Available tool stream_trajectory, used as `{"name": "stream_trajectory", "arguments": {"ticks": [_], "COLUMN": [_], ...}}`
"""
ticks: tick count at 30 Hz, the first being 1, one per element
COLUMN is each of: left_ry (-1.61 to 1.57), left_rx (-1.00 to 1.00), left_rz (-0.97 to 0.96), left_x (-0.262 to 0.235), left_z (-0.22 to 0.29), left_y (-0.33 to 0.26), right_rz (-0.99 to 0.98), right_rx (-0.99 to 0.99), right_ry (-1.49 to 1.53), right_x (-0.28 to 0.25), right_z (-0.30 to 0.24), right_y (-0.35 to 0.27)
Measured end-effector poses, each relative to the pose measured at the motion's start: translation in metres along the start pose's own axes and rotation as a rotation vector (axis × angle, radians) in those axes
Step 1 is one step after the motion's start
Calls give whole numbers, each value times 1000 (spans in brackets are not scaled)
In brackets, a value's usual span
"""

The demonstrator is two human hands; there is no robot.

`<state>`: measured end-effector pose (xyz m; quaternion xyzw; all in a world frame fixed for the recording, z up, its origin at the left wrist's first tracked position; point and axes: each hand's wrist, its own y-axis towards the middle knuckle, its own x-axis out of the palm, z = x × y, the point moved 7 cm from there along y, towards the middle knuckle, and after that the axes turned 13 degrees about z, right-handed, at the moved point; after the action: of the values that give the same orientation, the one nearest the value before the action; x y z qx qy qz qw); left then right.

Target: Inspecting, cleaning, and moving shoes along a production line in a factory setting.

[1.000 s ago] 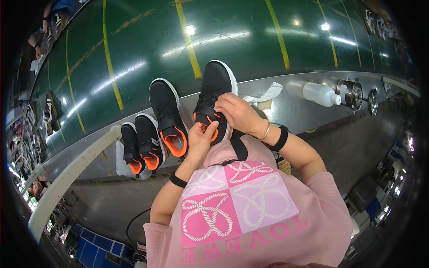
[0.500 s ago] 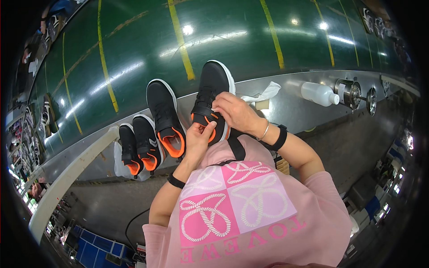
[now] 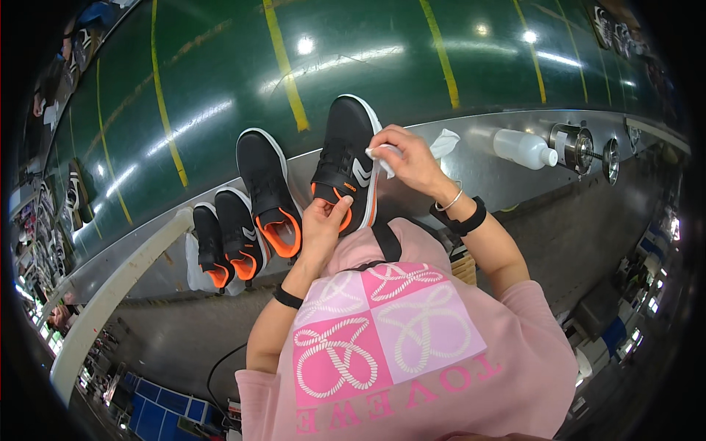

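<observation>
A black shoe (image 3: 346, 140) with a white sole edge, an orange lining and pale side marks lies in front of me, its toe pointing away. My left hand (image 3: 322, 224) grips it at the collar and tongue, with the thumb on the tongue's top. My right hand (image 3: 413, 160) is closed on a white cloth (image 3: 388, 156) at the shoe's right side, close to the sole edge. Just left stands another black shoe (image 3: 263, 165) with an orange lining. Farther left are two smaller black shoes, one inner (image 3: 239, 220) and one outer (image 3: 208, 235).
A green belt (image 3: 220, 95) with yellow stripes runs beyond the metal ledge (image 3: 485, 176). A white cloth piece (image 3: 445, 143), a white plastic bottle (image 3: 521, 149) and a metal canister (image 3: 570, 148) lie on the right. A pale curved rail (image 3: 121, 287) crosses at left.
My right hand has moved right, from the strap to the shoe's side, showing more of its cloth and uncovering the pale side marks. My left hand keeps its hold on the collar.
</observation>
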<state>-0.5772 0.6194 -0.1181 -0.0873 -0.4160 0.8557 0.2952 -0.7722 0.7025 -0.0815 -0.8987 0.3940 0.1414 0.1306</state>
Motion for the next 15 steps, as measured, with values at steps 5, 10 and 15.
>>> {"name": "stream_trajectory", "arguments": {"ticks": [5,10,15], "left_ry": [-4,-15,-6], "left_rx": [-13,-19,-4], "left_rz": [-19,7,-1], "left_x": [1,0,-1], "left_z": [1,-1,-1], "left_y": [-1,0,0], "right_rz": [68,94,90], "right_rx": [2,25,35], "right_ry": [-30,-36,-40], "right_x": [-6,-8,-5], "right_z": [8,11,14], "right_y": [-9,-13,-15]}}
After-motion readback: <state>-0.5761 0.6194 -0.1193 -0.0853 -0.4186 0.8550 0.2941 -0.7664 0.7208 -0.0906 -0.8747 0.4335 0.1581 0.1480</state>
